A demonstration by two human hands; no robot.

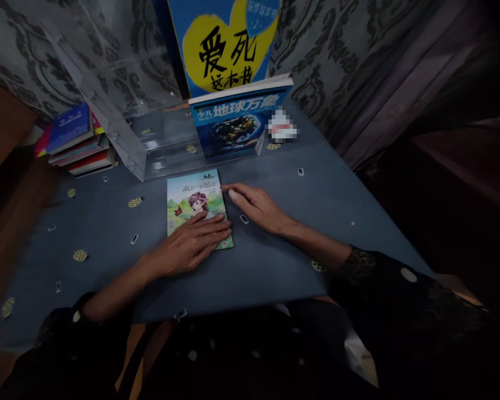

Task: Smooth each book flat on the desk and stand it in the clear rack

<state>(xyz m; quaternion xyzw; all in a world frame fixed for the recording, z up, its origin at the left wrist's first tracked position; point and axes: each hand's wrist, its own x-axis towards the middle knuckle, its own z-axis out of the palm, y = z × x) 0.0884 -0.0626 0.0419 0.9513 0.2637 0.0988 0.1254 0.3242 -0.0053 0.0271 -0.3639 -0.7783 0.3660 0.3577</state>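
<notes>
A small paperback book lies closed on the table, its cover showing a cartoon child, a red butterfly and green meadow under a pale blue sky. My left hand rests flat across the lower half of that cover, fingers stretched out and pointing right. At the book's right edge is my right hand, fingers extended and its index fingertip at the upper right side of the cover. Neither hand grips anything. Part of the cover is hidden under my left hand.
Behind the book stands a clear acrylic rack, holding an upright blue earth book and a taller blue-and-yellow book. Several books are stacked at the left. A patterned dark blue cloth covers the table; a patterned curtain hangs behind.
</notes>
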